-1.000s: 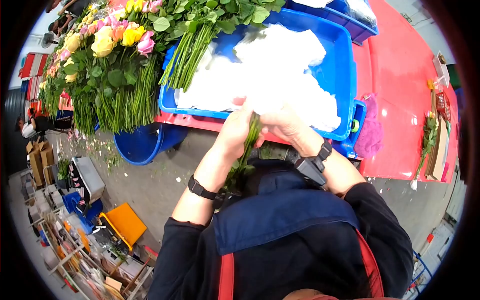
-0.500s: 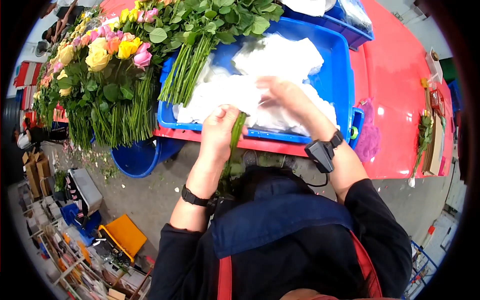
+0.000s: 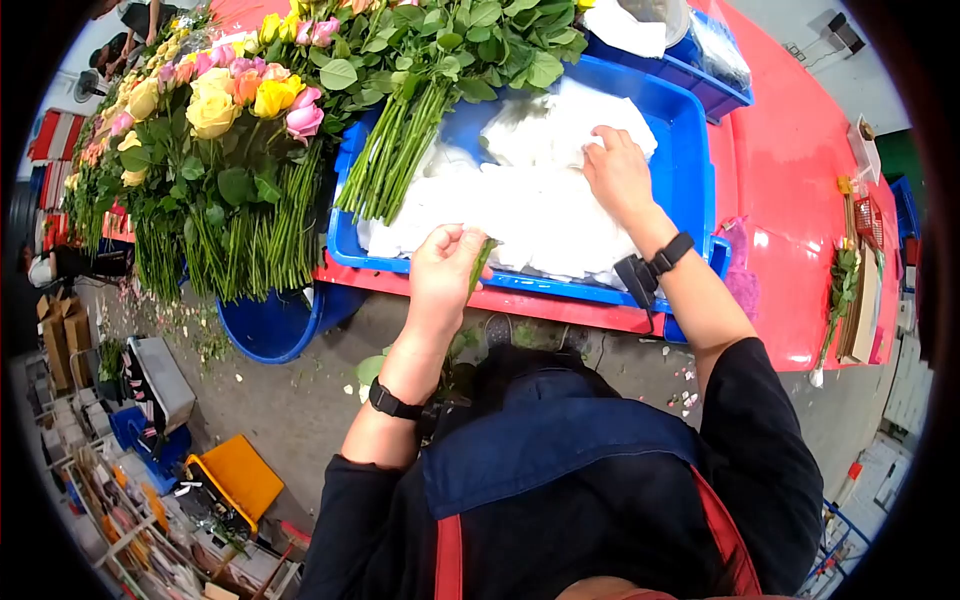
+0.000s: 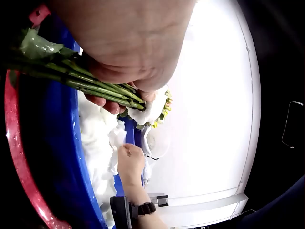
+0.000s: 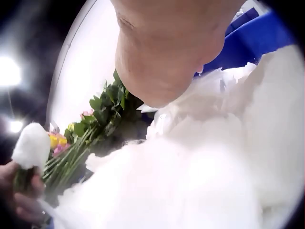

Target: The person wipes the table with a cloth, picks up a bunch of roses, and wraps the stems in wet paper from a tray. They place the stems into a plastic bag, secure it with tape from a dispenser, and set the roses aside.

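Observation:
My left hand [image 3: 440, 270] grips a bundle of green stems [image 4: 95, 86] in front of the blue tray [image 3: 690, 190]. A white wad [image 5: 31, 145] covers the bundle's stem ends, as the right wrist view shows. Over the tray, my right hand [image 3: 618, 175] has its fingers bent at the heaped white soft material [image 3: 540, 215]. In the left wrist view the right hand [image 4: 131, 164] pinches an edge of that material; its fingertips are mostly hidden in the right wrist view.
Rose bunches [image 3: 220, 190] lie at the left, and leafy stems [image 3: 400, 150] overlap the tray's left side. Below the red table [image 3: 790, 200] stands a blue bucket [image 3: 265, 330]. A blue crate [image 3: 700, 85] sits behind the tray, with a purple cloth [image 3: 740, 275] at its right.
The right hand has left the stem bundle and moved right and away from the body to the white material. The left hand has kept its grip, shifting slightly away from the right hand.

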Demonstrator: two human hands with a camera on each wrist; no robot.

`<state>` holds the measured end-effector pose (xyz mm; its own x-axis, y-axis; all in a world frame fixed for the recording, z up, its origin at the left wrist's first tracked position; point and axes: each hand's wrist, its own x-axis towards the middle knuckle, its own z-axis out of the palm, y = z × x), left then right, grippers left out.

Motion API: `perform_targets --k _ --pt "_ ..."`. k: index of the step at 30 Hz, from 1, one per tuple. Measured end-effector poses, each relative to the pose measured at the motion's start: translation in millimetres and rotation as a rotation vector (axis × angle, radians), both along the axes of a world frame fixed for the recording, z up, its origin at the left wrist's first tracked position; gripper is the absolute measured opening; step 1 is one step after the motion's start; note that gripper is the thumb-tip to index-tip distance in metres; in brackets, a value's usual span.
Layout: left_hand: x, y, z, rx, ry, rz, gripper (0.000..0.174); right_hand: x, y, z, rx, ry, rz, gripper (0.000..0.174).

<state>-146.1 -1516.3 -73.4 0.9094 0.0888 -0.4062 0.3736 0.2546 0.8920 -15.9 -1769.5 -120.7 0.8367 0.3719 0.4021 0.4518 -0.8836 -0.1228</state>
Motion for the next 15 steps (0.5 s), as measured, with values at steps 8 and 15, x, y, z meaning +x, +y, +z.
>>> perform_targets --k 8,15 --pt "-10 7 -3 -0.068 0.015 -0.008 0.026 -10 -6 25 0.356 0.615 -0.369 0.020" --pt "-22 5 8 -0.110 0.038 -0.051 0.022 -52 -16 17 0.682 0.948 0.026 0.015"
